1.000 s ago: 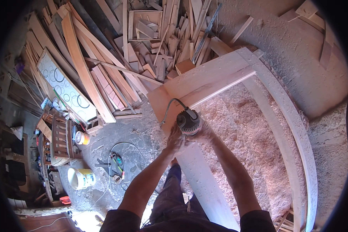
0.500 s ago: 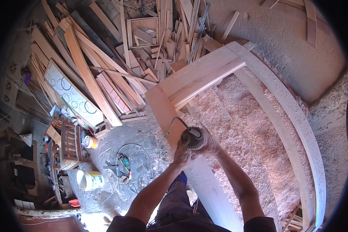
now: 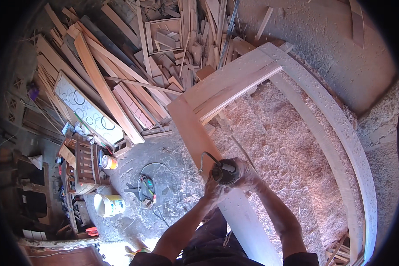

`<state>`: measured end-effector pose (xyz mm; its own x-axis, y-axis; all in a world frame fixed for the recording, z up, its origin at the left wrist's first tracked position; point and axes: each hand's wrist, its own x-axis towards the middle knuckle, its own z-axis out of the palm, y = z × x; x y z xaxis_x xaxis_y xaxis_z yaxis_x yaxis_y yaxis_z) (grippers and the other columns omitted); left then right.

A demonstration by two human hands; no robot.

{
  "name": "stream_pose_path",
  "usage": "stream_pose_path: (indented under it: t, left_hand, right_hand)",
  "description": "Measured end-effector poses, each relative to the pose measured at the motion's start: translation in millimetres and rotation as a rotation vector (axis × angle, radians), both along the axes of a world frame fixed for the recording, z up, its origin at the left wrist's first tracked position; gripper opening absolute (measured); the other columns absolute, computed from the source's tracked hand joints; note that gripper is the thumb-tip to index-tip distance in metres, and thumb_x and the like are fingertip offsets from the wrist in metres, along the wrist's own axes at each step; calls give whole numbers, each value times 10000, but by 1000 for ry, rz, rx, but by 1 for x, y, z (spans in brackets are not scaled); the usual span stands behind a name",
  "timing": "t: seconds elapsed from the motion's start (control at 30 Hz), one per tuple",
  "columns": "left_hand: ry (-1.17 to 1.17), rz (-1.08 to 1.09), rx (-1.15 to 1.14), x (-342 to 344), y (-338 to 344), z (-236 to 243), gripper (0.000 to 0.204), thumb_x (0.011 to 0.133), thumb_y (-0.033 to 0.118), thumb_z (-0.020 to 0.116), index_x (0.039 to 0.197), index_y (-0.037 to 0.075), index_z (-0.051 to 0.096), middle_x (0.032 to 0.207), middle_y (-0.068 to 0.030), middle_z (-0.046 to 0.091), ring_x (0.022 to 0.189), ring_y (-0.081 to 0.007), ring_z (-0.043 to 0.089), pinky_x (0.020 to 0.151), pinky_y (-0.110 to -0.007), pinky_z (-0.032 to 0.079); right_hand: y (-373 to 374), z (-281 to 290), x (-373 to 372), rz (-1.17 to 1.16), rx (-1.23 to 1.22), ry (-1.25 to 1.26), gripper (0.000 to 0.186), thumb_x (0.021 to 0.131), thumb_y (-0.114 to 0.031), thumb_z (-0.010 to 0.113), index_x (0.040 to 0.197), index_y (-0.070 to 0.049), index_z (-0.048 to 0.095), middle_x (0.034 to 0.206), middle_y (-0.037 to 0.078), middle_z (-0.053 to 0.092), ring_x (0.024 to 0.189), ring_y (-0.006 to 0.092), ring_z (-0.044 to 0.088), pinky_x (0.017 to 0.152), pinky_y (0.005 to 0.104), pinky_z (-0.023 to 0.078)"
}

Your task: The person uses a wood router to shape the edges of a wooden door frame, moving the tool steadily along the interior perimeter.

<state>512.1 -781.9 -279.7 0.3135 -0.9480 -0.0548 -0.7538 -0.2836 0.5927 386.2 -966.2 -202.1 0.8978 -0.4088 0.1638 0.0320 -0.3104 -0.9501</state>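
Both my hands are closed around a dark, round-topped corded router point(image 3: 224, 174) on the near-left board point(image 3: 191, 123) of a large wooden frame. My left hand point(image 3: 214, 190) grips its left near side. My right hand point(image 3: 248, 176) wraps round the right side. Its black cord point(image 3: 205, 154) loops off to the left over the board. The router's base and bit are hidden beneath its body and my hands. Beyond it the board looks browner; nearer me it is pale and dusted.
Wood shavings point(image 3: 283, 146) cover the ground inside the frame, whose curved rail point(image 3: 341, 133) bows out at right. Timber offcuts point(image 3: 164, 66) pile up at the far left. A white bucket point(image 3: 103, 205), a slatted wooden piece point(image 3: 86, 164) and a cable with tools point(image 3: 146, 188) lie left.
My hands and the router have slid nearer to me along the board, a little to the right. The grip stays the same. The whole view has shifted slightly.
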Motion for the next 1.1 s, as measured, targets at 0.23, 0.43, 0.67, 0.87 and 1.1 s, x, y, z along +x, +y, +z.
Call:
stream_pose_path:
  t: [0.23, 0.43, 0.67, 0.87, 1.1]
  left_hand:
    - [-134, -39, -82, 20, -22, 14, 624, 907, 90, 783, 1468, 109, 511, 1315, -31, 630, 1137, -134, 634, 925, -291, 562]
    - [318, 72, -157, 68, -32, -18, 594, 903, 70, 784, 1435, 96, 521, 1284, -25, 635, 1085, -137, 649, 862, -283, 584]
    - [694, 215, -228, 98, -55, -5, 444, 951, 78, 766, 1345, 102, 563, 1169, -6, 629, 952, -108, 650, 729, -272, 574]
    - [1006, 323, -276, 121, -74, -13, 355, 1005, 251, 739, 1298, 121, 584, 1107, 3, 623, 881, -107, 655, 683, -266, 574]
    - [1477, 589, -224, 134, -100, 28, 398, 991, 279, 755, 1302, 111, 572, 1177, -21, 628, 946, -153, 683, 727, -304, 615]
  right_hand:
    - [-13, -13, 23, -55, 13, -35, 876, 557, -268, 1022, 1315, -100, 617, 1210, 111, 714, 1122, 319, 719, 1000, 404, 567]
    - [-23, -5, 67, -32, -92, -51, 908, 592, -273, 1010, 1369, -94, 574, 1208, 124, 707, 1119, 320, 719, 1005, 397, 568]
    - [-41, 2, 99, -11, 19, -52, 931, 597, -263, 1005, 1398, -96, 561, 1234, 106, 707, 1139, 275, 715, 1028, 376, 555]
    - [-53, 9, 120, 12, 72, 48, 1022, 575, -201, 993, 1481, -78, 535, 1354, 104, 672, 1248, 249, 648, 1121, 376, 490]
    - [-69, -8, 145, 15, 123, 34, 1050, 582, -221, 998, 1498, -70, 507, 1387, 109, 658, 1276, 260, 643, 1138, 377, 485]
